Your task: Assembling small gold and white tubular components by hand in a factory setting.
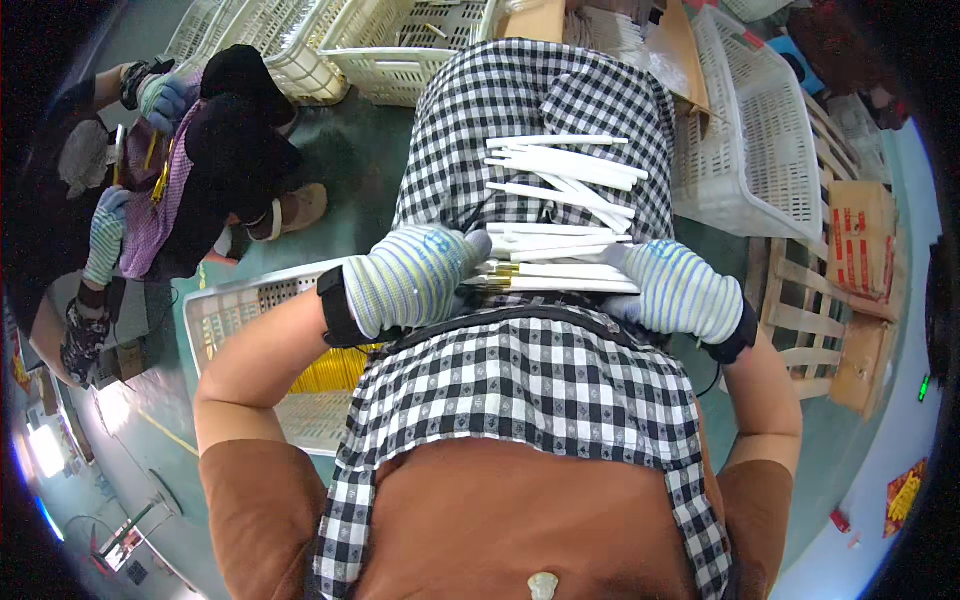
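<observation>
Across the person's lap, on a black-and-white checked apron [530, 110], lies a loose heap of white sticks [565, 170], their long axes running left to right. The nearest bundle of brass-tipped sticks [555, 277] sits between both gloved hands: the left hand [405, 280] has its fingers curled closed over the brass-tipped ends, while the right hand [680, 290] closes on the opposite ends, its fingers tucked out of sight. Both hands are equally close. To the left stands a white crate [225, 320] with yellow sticks inside; to the right, another perforated basket [760, 130] and a brown carton with red printing [862, 240] on a wooden pallet [800, 310].
</observation>
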`<state>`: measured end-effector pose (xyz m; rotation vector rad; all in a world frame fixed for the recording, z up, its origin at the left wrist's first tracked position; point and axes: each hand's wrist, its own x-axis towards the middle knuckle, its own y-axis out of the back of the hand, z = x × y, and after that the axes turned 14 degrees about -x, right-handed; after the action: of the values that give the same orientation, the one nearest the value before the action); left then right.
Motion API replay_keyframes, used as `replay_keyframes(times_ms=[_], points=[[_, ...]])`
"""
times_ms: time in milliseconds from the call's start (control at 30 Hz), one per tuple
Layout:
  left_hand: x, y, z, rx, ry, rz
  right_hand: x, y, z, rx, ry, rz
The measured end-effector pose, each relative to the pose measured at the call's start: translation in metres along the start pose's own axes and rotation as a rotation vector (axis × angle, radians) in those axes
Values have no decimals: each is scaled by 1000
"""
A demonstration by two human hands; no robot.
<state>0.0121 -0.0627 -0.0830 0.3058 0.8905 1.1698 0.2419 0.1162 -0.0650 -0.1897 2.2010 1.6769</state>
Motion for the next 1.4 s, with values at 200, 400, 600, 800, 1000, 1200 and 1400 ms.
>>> replay_keyframes(times_ms=[200,400,600,800,1000,1200,1400], points=[[2,-10,-13,-317,-18,70,9,18,16,346,48,160],[-16,19,-39,-1128,25,-3,16,59,24,813,-130,529],[-31,13,-64,-1290,-54,244,45,37,19,764,-189,531],[13,-11,-30,-1565,-370,350,78,16,2,1018,109,505],[43,-6,6,-1665,-421,-77,116,30,-9,1448,224,397],[58,-15,-3,-1956,-458,-189,126,36,-32,1563,-60,509],[60,2,-6,-2072,-406,129,116,67,-27,1305,-28,759]])
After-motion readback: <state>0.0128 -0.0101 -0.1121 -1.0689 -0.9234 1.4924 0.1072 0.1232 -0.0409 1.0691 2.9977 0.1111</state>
